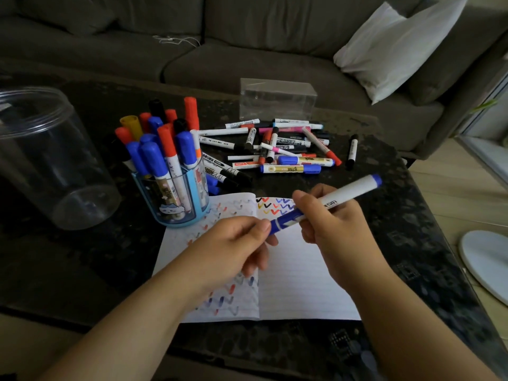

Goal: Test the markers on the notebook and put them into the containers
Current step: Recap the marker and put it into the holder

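Right hand [327,215] clamped round white cylindrical marker [343,195]; left hand [233,237] pinching its blue plastic cap [286,220], above lined paper notebook [302,276] on speckled desk [412,229].

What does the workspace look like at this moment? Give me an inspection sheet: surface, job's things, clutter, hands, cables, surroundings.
Surface: dark speckled table.
Job's things: open notebook with coloured zigzag test marks; blue marker held above it; blue cup packed with upright markers; loose marker pile behind the notebook; large clear jar at left, with no markers seen in it; clear box behind the pile.
Clutter: nothing seen.
Hands: left hand pinches the marker's blue cap end; right hand grips its white barrel.
Cables: thin white cord on the sofa.
Surroundings: grey sofa, white pillow, a white object on the floor at right.
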